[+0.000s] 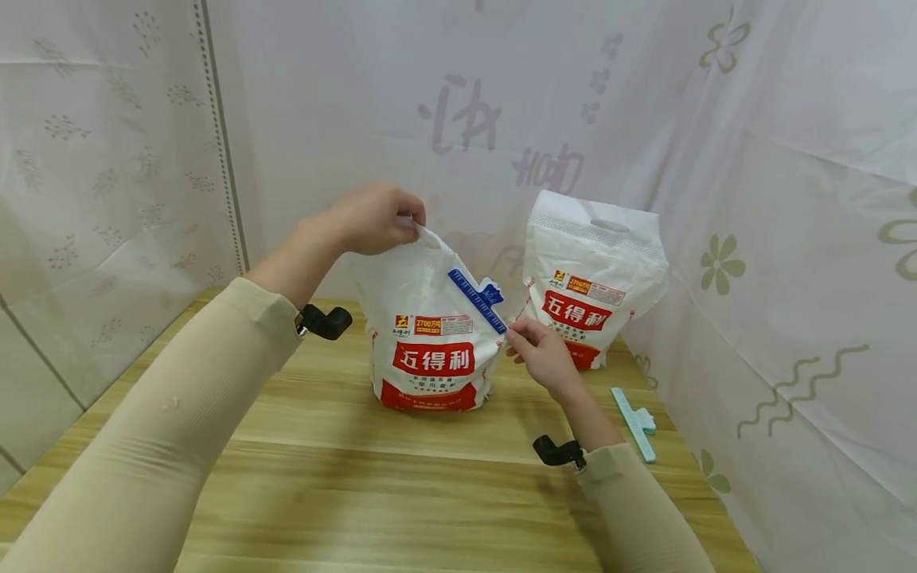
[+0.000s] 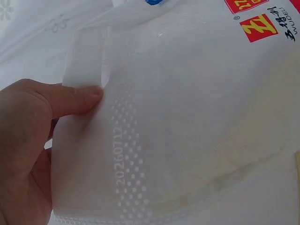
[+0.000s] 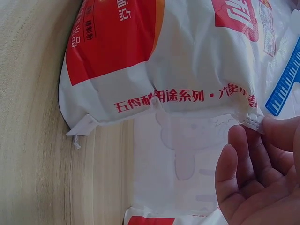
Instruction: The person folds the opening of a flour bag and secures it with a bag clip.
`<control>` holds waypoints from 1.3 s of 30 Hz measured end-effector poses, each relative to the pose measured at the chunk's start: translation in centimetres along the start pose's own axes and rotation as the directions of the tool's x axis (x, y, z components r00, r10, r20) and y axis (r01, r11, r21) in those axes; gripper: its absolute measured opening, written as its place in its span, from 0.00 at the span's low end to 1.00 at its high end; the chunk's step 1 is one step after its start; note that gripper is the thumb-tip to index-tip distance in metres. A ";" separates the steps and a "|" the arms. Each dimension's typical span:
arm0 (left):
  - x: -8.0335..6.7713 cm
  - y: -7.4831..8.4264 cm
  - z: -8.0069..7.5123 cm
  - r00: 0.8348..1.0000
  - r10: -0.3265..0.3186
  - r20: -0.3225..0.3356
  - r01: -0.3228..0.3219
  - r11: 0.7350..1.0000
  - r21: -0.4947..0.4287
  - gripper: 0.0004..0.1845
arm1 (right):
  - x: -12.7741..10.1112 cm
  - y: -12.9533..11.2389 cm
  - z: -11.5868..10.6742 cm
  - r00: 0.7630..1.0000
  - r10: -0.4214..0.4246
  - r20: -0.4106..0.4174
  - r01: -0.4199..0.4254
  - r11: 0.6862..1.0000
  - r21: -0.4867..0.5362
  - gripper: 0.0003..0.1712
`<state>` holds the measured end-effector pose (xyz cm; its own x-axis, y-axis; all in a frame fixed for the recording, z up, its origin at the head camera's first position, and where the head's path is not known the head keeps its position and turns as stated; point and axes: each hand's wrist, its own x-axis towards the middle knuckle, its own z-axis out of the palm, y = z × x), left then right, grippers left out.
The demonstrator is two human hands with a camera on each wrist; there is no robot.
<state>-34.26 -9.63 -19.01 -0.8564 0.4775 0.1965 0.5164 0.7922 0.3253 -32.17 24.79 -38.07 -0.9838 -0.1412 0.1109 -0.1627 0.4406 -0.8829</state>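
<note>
A white flour bag (image 1: 423,286) with red print stands upright on the table. My left hand (image 1: 372,219) grips its top strip by the handle slot; in the left wrist view the thumb (image 2: 79,99) lies flat over the plastic. A blue sealing clip (image 1: 476,301) with ruler marks sits slantwise across the bag's upper right corner. Just below the clip's lower end, my right hand (image 1: 540,354) pinches the bag's side edge between thumb and fingers. The right wrist view shows that pinched edge close to the blue clip (image 3: 283,82), with the other fingers loosely curled.
A second flour bag (image 1: 595,294) stands behind on the right, its top strip folded over. On the table's right side lies a mint-green clip (image 1: 634,426). Pale patterned curtains (image 1: 344,103) hang behind and beside the wooden table (image 1: 344,493).
</note>
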 end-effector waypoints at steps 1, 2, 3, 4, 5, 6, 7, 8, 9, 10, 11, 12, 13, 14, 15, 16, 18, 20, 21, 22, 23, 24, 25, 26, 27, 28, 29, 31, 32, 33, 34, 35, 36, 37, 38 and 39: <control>0.0 -0.1 0.0 1.000 0.008 -0.007 -0.008 1.000 0.000 0.13 | 0.0 0.0 0.0 1.000 -0.002 0.000 0.002 1.000 0.005 0.17; 0.0 -0.2 0.1 1.000 0.015 -0.012 -0.015 1.000 -0.005 0.14 | 0.0 0.0 0.0 1.000 -0.004 0.000 0.004 1.000 0.005 0.17; 0.0 -0.3 0.1 1.000 0.022 -0.016 -0.022 1.000 -0.015 0.15 | -0.1 0.0 0.0 1.000 -0.005 -0.001 0.005 1.000 0.007 0.17; 0.0 -0.5 0.1 0.999 0.028 -0.017 -0.028 0.999 -0.026 0.16 | -0.1 0.0 0.0 1.000 -0.005 -0.001 0.005 1.000 0.007 0.17; 0.0 -0.6 0.1 0.999 0.032 -0.017 -0.033 0.999 -0.037 0.17 | -0.1 -0.1 0.0 1.000 -0.006 0.000 0.006 1.000 0.008 0.17; 0.0 -0.7 0.1 0.999 0.036 -0.016 -0.037 0.998 -0.045 0.17 | -0.1 -0.1 0.0 1.000 -0.006 -0.001 0.006 1.000 0.006 0.17; 0.0 -0.8 0.0 0.999 0.037 -0.013 -0.038 0.998 -0.049 0.18 | 0.0 -0.1 0.0 1.000 -0.006 -0.001 0.006 1.000 0.004 0.17; 0.0 -0.8 0.0 0.999 0.033 -0.007 -0.034 0.998 -0.049 0.18 | 0.0 -0.1 0.0 1.000 -0.006 -0.002 0.006 1.000 0.000 0.16; 0.0 -0.8 0.0 1.000 0.027 -0.004 -0.027 0.998 -0.050 0.18 | 0.0 -0.1 0.0 1.000 -0.006 -0.003 0.006 1.000 -0.001 0.16; 0.0 -0.8 0.0 1.000 0.018 -0.001 -0.018 0.999 -0.047 0.18 | 0.0 0.0 0.0 1.000 -0.006 -0.002 0.006 1.000 -0.002 0.16; 0.0 -0.8 0.0 1.000 0.008 0.000 -0.008 0.999 -0.044 0.17 | 0.1 0.0 -0.1 1.000 -0.005 -0.003 0.005 1.000 -0.003 0.16; 0.0 -0.7 0.0 1.000 -0.002 -0.002 0.002 0.999 -0.036 0.17 | 0.1 0.0 -0.1 1.000 -0.005 -0.002 0.005 1.000 -0.007 0.15; 0.0 -0.7 0.1 1.000 -0.015 -0.007 0.014 1.000 -0.027 0.17 | 0.1 0.1 -0.1 1.000 -0.003 -0.002 0.003 1.000 -0.009 0.15; 0.0 -0.6 0.1 1.000 -0.029 -0.012 0.029 0.999 -0.021 0.17 | 0.1 0.1 -0.1 1.000 0.000 -0.002 0.000 1.000 -0.010 0.15; -0.1 -0.6 0.1 0.999 -0.040 -0.021 0.040 0.999 -0.010 0.17 | 0.1 0.1 -0.1 1.000 0.004 -0.002 -0.004 1.000 -0.010 0.15; -0.1 -0.5 0.2 0.998 -0.051 -0.029 0.051 0.999 0.003 0.17 | 0.1 0.1 -0.1 1.000 0.006 0.001 -0.006 1.000 -0.013 0.15; -0.1 -0.5 0.3 0.997 -0.073 -0.036 0.073 0.997 0.022 0.18 | 0.0 0.1 -0.2 1.000 0.010 0.003 -0.010 1.000 -0.014 0.16; -0.2 -0.4 0.4 0.996 -0.084 -0.029 0.085 0.996 0.031 0.20 | 0.0 0.1 -0.2 1.000 0.012 0.001 -0.012 1.000 -0.009 0.15; -0.2 -0.5 0.4 0.996 -0.082 -0.027 0.083 0.996 0.040 0.21 | 0.0 0.1 -0.2 1.000 0.011 0.001 -0.011 1.000 -0.007 0.16; -0.2 -0.5 0.4 0.997 -0.078 -0.023 0.079 0.996 0.039 0.21 | 0.0 0.2 -0.2 1.000 0.009 0.002 -0.009 1.000 -0.005 0.16; -0.2 -0.6 0.4 0.997 -0.076 -0.018 0.076 0.997 0.029 0.22 | 0.0 0.2 -0.2 1.000 0.008 0.001 -0.008 1.000 -0.001 0.16; -0.2 -0.7 0.4 0.997 -0.071 -0.014 0.071 0.997 0.021 0.22 | 0.0 0.2 -0.2 1.000 0.008 0.000 -0.008 1.000 0.001 0.16; -0.2 -0.9 0.3 0.998 -0.063 -0.015 0.064 0.998 0.013 0.22 | 0.0 0.2 -0.2 1.000 0.007 0.000 -0.007 1.000 0.000 0.16; -0.1 -1.0 0.2 0.998 -0.057 -0.017 0.057 0.998 0.004 0.22 | 0.0 0.3 -0.2 1.000 0.006 0.001 -0.006 1.000 -0.002 0.16; -0.1 -1.2 0.1 0.998 -0.054 -0.021 0.054 0.999 0.000 0.22 | 0.0 0.3 -0.2 1.000 0.007 0.000 -0.007 1.000 -0.002 0.16; -0.1 -1.4 0.1 0.998 -0.052 -0.025 0.052 0.999 -0.009 0.21 | 0.0 0.4 -0.2 1.000 0.007 -0.001 -0.007 1.000 -0.003 0.15; -0.2 -1.5 0.0 0.998 -0.052 -0.029 0.052 0.999 -0.016 0.21 | 0.0 0.4 -0.2 1.000 0.007 -0.004 -0.007 1.000 -0.003 0.15; -0.2 -1.7 0.0 0.998 -0.042 -0.047 0.041 0.999 -0.024 0.19 | 0.1 0.5 -0.2 1.000 0.009 -0.009 -0.009 1.000 -0.003 0.15; -0.2 -1.8 0.0 0.998 -0.035 -0.061 0.033 0.999 -0.026 0.18 | 0.1 0.6 -0.2 1.000 0.008 -0.013 -0.008 1.000 -0.001 0.14; -0.3 -1.7 0.0 0.997 -0.029 -0.075 0.026 0.999 -0.030 0.17 | 0.1 0.7 -0.2 1.000 0.006 -0.016 -0.006 1.000 0.000 0.14; -0.3 -1.7 0.1 0.995 -0.021 -0.093 0.018 0.999 -0.034 0.16 | 0.2 0.8 -0.2 1.000 0.005 -0.019 -0.005 1.000 0.001 0.14; -0.4 -1.6 0.1 0.994 -0.015 -0.111 0.011 0.999 -0.040 0.16 | 0.2 0.9 -0.2 1.000 0.003 -0.022 -0.003 1.000 0.003 0.14; -0.5 -1.4 0.2 0.992 -0.008 -0.126 0.003 0.999 -0.041 0.15 | 0.2 1.0 -0.2 1.000 0.002 -0.024 -0.002 1.000 0.001 0.14; -0.5 -1.3 0.3 0.990 -0.003 -0.143 -0.002 0.999 -0.037 0.15 | 0.2 1.1 -0.2 1.000 0.002 -0.028 -0.002 1.000 0.001 0.13; -0.6 -1.2 0.4 0.987 0.003 -0.158 -0.009 0.999 -0.033 0.15 | 0.1 1.1 -0.1 1.000 0.000 -0.031 0.000 1.000 0.003 0.14; -0.6 -1.1 0.4 0.985 0.006 -0.170 -0.012 0.999 -0.033 0.15 | 0.1 1.1 -0.1 0.999 0.000 -0.032 0.001 1.000 0.004 0.14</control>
<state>-34.33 -10.64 -19.89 -0.8405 0.4112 0.3529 0.5266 0.7732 0.3533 -32.44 25.37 -38.99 -0.9856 -0.1132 0.1256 -0.1629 0.4366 -0.8848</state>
